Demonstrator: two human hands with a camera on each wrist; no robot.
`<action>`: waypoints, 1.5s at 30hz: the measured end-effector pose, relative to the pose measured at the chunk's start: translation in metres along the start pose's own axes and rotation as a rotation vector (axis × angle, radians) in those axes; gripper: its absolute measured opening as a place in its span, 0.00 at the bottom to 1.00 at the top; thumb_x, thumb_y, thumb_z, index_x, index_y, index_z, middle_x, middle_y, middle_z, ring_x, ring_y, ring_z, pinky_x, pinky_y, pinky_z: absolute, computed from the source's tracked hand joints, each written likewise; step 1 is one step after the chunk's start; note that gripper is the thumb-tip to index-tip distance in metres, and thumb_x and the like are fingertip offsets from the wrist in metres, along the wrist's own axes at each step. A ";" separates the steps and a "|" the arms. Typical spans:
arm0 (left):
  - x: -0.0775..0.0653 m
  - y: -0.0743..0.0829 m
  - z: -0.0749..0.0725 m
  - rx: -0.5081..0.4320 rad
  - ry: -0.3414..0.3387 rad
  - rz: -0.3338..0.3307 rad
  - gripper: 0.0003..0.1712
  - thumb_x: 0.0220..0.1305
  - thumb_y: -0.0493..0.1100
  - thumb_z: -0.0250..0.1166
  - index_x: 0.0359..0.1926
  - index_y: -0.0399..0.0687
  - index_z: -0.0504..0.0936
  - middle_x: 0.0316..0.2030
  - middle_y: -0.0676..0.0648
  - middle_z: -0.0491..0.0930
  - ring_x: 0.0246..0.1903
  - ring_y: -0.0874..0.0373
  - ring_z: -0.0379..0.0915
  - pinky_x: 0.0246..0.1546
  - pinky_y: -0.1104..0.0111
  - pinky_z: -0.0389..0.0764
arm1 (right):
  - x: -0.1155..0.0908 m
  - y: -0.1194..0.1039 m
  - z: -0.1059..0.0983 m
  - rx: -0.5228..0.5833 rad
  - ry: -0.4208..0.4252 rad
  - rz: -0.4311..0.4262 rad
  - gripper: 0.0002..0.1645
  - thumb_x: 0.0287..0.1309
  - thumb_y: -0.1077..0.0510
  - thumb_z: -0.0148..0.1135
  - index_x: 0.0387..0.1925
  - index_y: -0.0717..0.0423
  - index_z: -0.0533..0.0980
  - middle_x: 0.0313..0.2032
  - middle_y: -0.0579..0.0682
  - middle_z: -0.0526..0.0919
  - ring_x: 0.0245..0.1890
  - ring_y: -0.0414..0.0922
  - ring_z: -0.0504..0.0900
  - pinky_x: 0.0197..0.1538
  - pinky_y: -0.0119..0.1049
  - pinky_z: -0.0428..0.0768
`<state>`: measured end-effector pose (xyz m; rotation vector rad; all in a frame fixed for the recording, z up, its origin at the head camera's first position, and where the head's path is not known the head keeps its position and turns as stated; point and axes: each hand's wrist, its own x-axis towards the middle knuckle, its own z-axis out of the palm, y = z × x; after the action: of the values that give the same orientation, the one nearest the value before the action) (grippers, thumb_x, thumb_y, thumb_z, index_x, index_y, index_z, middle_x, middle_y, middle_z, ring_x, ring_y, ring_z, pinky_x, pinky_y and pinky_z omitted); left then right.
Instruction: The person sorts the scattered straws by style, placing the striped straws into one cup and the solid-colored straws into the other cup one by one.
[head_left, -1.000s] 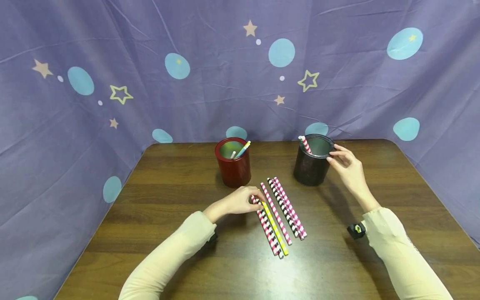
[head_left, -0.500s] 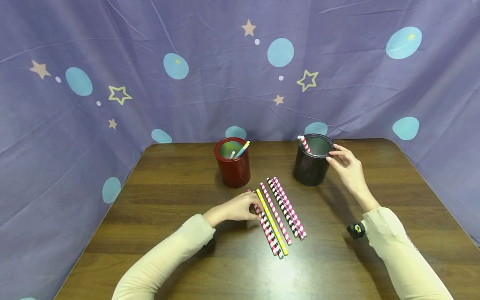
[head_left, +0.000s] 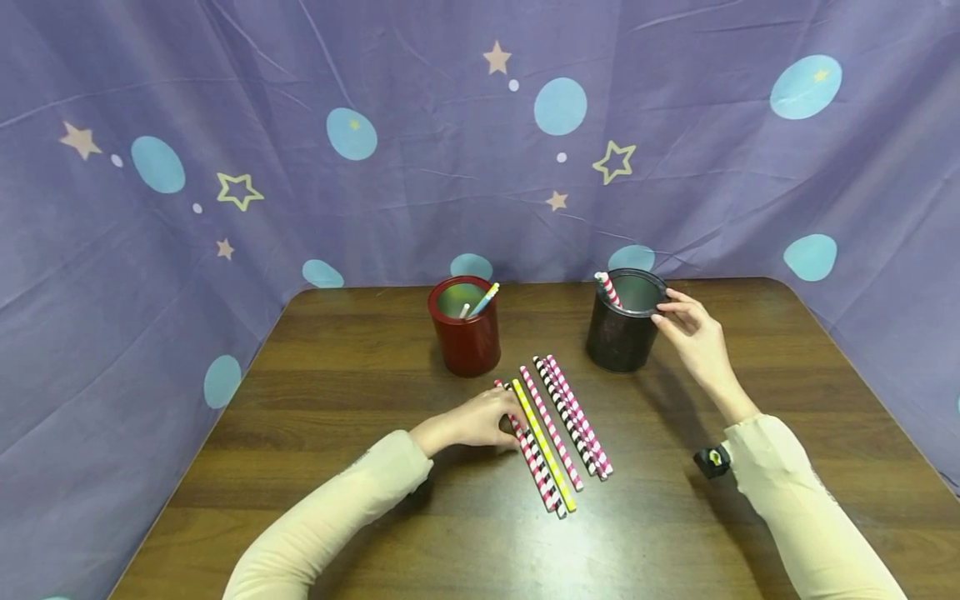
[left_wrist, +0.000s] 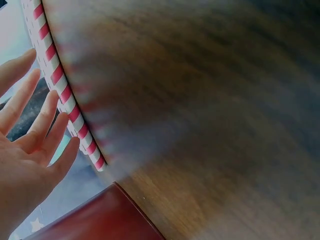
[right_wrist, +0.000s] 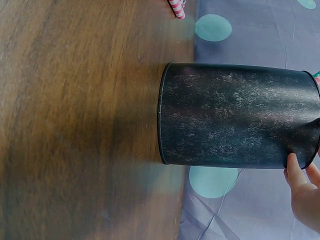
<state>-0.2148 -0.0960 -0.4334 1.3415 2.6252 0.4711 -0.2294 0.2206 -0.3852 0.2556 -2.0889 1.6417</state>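
Note:
Over the left group of striped paper straws, my left hand [head_left: 486,418] reaches with its fingertips across the pink-and-white straws [head_left: 540,479]. The left wrist view has its fingers [left_wrist: 42,120] spread beside a red-and-white straw [left_wrist: 65,90]. Just right of that hand lies a yellow-and-white straw [head_left: 546,446]. My right hand [head_left: 697,337] holds the upper right side of a black canister [head_left: 618,337], thumb against the outer wall and fingers at the rim. A red-striped straw [head_left: 610,290] leans inside this canister.
A dark red canister [head_left: 468,346] stands behind my left hand, with a blue-and-yellow straw [head_left: 483,300] and a pale one inside. More pink and black striped straws [head_left: 573,417] lie parallel on the wooden table [head_left: 360,350]. A purple patterned cloth [head_left: 420,192] hangs behind.
My left hand has drawn slightly back towards me and left from the yellow straw's far end, uncovering it. My right hand stays at the black canister's rim.

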 end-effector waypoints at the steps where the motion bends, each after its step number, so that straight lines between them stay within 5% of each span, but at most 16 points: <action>1: 0.000 0.000 0.000 0.006 0.000 -0.001 0.11 0.45 0.45 0.69 0.32 0.50 0.82 0.36 0.52 0.76 0.42 0.59 0.69 0.50 0.66 0.67 | 0.000 0.000 0.000 0.000 -0.001 0.001 0.14 0.51 0.72 0.57 0.39 0.80 0.70 0.53 0.70 0.66 0.46 0.33 0.72 0.53 0.29 0.70; 17: -0.002 -0.003 0.008 0.124 -0.029 0.009 0.06 0.44 0.46 0.69 0.28 0.57 0.82 0.32 0.55 0.72 0.38 0.60 0.66 0.41 0.68 0.65 | 0.000 0.002 0.000 -0.015 0.003 0.001 0.14 0.50 0.72 0.57 0.39 0.80 0.70 0.53 0.69 0.67 0.50 0.41 0.72 0.54 0.31 0.69; 45: -0.003 -0.004 0.006 0.067 -0.028 0.059 0.06 0.44 0.44 0.68 0.27 0.56 0.80 0.31 0.56 0.74 0.40 0.59 0.66 0.42 0.68 0.66 | 0.000 0.000 0.000 -0.027 -0.005 0.005 0.14 0.51 0.71 0.57 0.39 0.80 0.70 0.53 0.69 0.66 0.52 0.48 0.71 0.55 0.32 0.69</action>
<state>-0.2140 -0.0994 -0.4403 1.4384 2.6072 0.3720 -0.2292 0.2208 -0.3852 0.2465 -2.1152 1.6160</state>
